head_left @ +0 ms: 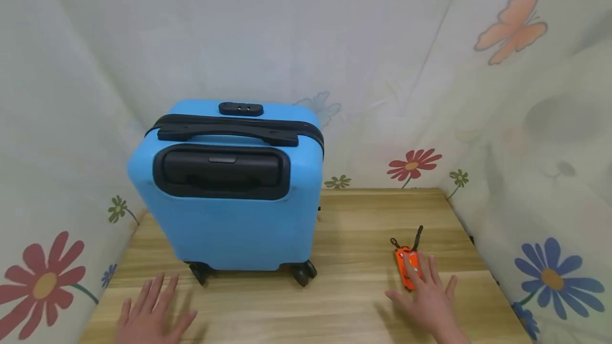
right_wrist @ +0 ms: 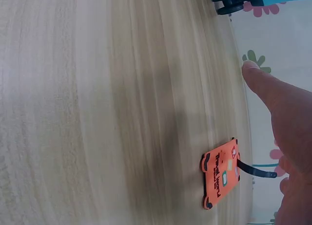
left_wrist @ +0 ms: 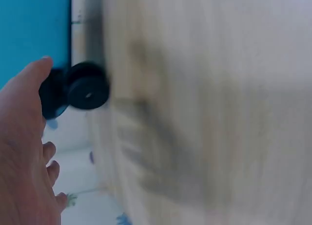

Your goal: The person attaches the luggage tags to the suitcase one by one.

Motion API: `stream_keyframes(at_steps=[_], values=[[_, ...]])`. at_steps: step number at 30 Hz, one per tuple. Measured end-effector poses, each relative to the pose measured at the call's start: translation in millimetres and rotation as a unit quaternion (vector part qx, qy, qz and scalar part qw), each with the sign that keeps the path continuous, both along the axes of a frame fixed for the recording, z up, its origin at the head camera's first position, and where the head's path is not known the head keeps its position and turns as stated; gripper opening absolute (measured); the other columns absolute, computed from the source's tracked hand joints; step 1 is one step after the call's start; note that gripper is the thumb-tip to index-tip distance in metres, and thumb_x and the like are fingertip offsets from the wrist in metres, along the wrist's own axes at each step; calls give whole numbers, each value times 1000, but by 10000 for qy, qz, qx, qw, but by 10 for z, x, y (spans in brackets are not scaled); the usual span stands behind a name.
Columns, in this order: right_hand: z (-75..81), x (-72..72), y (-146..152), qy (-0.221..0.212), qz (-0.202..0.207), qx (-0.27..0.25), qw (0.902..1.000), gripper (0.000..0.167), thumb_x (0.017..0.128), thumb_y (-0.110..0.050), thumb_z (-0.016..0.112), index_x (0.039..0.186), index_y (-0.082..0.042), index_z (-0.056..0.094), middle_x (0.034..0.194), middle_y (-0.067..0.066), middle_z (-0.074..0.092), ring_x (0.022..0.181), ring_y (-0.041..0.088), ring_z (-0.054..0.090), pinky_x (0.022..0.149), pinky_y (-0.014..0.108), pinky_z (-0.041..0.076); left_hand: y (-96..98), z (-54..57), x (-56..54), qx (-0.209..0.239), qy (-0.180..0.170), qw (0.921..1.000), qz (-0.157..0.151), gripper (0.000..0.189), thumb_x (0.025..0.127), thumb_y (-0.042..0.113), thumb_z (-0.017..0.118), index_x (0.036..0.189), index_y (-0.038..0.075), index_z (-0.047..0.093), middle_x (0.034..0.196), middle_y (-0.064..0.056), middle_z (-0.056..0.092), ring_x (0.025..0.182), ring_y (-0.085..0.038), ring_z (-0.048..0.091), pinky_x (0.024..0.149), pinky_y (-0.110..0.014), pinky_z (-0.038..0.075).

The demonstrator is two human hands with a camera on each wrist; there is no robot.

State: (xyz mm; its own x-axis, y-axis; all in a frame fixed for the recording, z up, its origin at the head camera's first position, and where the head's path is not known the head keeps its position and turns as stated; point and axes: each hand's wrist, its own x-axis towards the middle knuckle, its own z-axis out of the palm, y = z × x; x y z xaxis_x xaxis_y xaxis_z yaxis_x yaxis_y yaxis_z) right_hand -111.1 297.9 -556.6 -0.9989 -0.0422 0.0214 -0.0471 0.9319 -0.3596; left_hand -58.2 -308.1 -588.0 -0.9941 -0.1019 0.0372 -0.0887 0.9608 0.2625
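1. Fingers (head_left: 434, 271) of the right hand (head_left: 428, 301) are spread, grasping nothing; those of the left hand (head_left: 150, 316) likewise.
2. The orange luggage tag (right_wrist: 220, 174) lies on the table (head_left: 354, 301), beneath and slightly left of the right fingers, its long axis running away from the person, black strap (head_left: 418, 238) farthest.
3. The right hand is nearer; the left is by the blue suitcase (head_left: 244, 232).

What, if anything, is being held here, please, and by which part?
Nothing is held: the left grip and right grip are spread and empty, the orange tag lying free of both.
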Motion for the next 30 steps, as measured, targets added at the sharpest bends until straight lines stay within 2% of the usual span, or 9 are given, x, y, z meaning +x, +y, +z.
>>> stream_keyframes(at_steps=[3,6,9,13,17,21,26,30], values=[[21,-25,-5,1,0,-23,10000,102,89,-68,75,165,-10,40,174,27,14,159,55,6,107,89,-12,-143,209,-35,103,-118,9999,17,113,94,84,53,171,8,18,167,-37,24,153,-61,18,113,-84,6],[43,-56,-18,-16,-11,-30,10000,104,88,-70,75,165,-10,40,173,28,17,159,55,9,107,91,-7,-252,508,-71,121,-26,9999,-51,114,98,79,54,171,5,7,168,-39,13,155,-62,2,115,-82,-4],[64,-74,-24,-64,-32,-8,10000,105,88,-71,75,165,-9,39,173,29,18,158,56,10,107,92,-4,-263,864,-122,41,501,9986,-152,113,98,72,60,171,7,3,170,-37,9,157,-58,-4,119,-78,-8],[80,-72,-28,-76,-19,32,10000,105,89,-70,75,165,-8,38,174,28,17,158,57,10,107,92,-3,-193,1381,-239,-93,1387,9897,-338,114,94,65,71,172,10,8,174,-31,11,161,-52,0,123,-72,-7],[73,-70,-52,-169,29,-47,9998,105,88,-70,76,165,-9,39,175,27,15,159,56,8,107,92,-4,-140,1891,-353,-171,1906,9800,-552,114,92,61,76,172,12,11,176,-26,7,163,-48,1,125,-71,-5],[53,-66,-65,-117,4,-159,9998,104,88,-69,77,165,-10,40,174,28,17,159,55,9,107,91,-5,-85,2355,-454,-318,2294,9697,-774,113,93,64,73,173,13,10,178,-20,5,164,-45,4,127,-68,-2],[15,-39,-28,25,-105,-146,9998,105,87,-68,78,165,-9,40,172,30,18,158,57,12,108,91,-4,79,2783,-629,-552,2514,9598,-1119,112,93,68,69,173,15,13,179,-13,5,165,-41,6,129,-62,-1],[0,-56,5,-30,-177,-86,9998,109,87,-69,77,166,-7,35,172,30,16,158,57,10,107,91,-6,254,3018,-791,-776,2516,9543,-1413,113,91,70,70,173,17,13,179,-13,8,165,-37,7,131,-58,0]])
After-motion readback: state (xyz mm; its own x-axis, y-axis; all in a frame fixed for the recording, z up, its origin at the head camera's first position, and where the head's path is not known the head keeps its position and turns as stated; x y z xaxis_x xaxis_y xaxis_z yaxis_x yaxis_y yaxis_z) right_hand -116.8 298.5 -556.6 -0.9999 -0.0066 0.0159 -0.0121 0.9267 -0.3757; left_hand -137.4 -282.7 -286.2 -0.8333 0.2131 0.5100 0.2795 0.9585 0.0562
